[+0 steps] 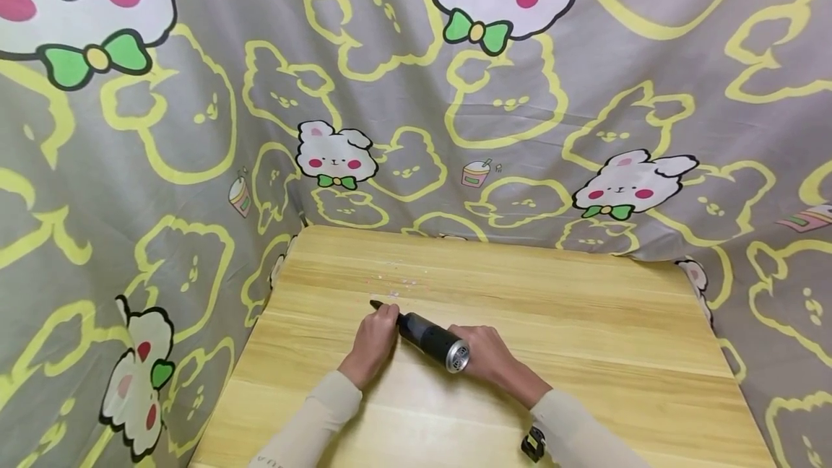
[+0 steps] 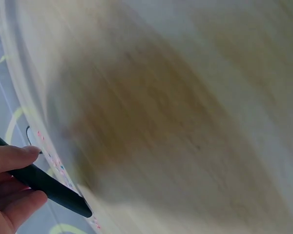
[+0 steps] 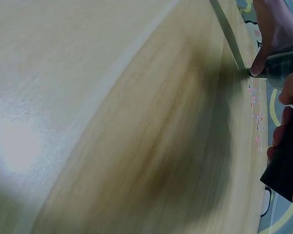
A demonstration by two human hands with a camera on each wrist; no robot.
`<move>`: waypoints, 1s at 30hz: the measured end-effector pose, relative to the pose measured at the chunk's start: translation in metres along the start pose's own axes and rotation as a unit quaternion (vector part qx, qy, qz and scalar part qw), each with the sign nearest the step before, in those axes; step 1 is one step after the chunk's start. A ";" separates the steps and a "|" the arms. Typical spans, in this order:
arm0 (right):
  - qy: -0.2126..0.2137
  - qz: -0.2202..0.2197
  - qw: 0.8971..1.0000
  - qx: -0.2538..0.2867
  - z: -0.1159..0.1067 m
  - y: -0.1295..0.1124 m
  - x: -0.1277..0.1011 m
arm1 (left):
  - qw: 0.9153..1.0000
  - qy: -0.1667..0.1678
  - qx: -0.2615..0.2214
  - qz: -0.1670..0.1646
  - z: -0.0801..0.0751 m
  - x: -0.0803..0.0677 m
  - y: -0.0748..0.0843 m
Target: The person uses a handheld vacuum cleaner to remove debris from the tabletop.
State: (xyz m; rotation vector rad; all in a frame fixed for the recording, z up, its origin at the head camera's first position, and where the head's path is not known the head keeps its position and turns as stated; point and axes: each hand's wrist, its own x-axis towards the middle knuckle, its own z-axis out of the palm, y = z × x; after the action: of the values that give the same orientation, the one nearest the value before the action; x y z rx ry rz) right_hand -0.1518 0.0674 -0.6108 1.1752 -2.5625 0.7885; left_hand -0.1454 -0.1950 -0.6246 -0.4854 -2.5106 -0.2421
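A black handheld vacuum (image 1: pixel 430 339) with a silver rear end lies slanted on the wooden table (image 1: pixel 585 323), its thin nozzle (image 1: pixel 377 304) pointing to the far left. My left hand (image 1: pixel 377 333) pinches the nozzle (image 2: pixel 53 189) near the front. My right hand (image 1: pixel 484 354) grips the body from the right, fingers (image 3: pixel 284 129) curled round the black casing (image 3: pixel 285 168). Small pink and white scraps (image 1: pixel 404 284) lie scattered just beyond the nozzle tip, and they also show as specks (image 3: pixel 256 117) in the right wrist view.
A grey cloth (image 1: pixel 195 128) printed with bunnies and yellow outlines hangs behind and round the table's sides. The table's left edge (image 1: pixel 260 331) is close to my left hand. A black strap (image 1: pixel 533 445) sits on my right wrist.
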 end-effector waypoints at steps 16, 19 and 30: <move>-0.012 -0.006 0.999 -0.032 0.006 0.001 0.018 | 0.999 -0.011 -0.012 -0.029 0.003 0.006 -0.014; -0.015 -0.010 0.999 -0.034 0.006 0.000 0.018 | 0.999 -0.010 -0.012 -0.032 0.002 0.006 -0.014; -0.029 -0.025 0.999 -0.012 0.005 -0.006 0.011 | 1.000 -0.002 -0.004 -0.026 -0.008 -0.009 -0.008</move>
State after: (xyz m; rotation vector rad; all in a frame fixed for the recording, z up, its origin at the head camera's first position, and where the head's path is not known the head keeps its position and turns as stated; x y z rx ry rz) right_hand -0.1545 0.0540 -0.6084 1.2659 -2.5706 0.7216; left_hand -0.1380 -0.2073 -0.6239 -0.4235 -2.5290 -0.2724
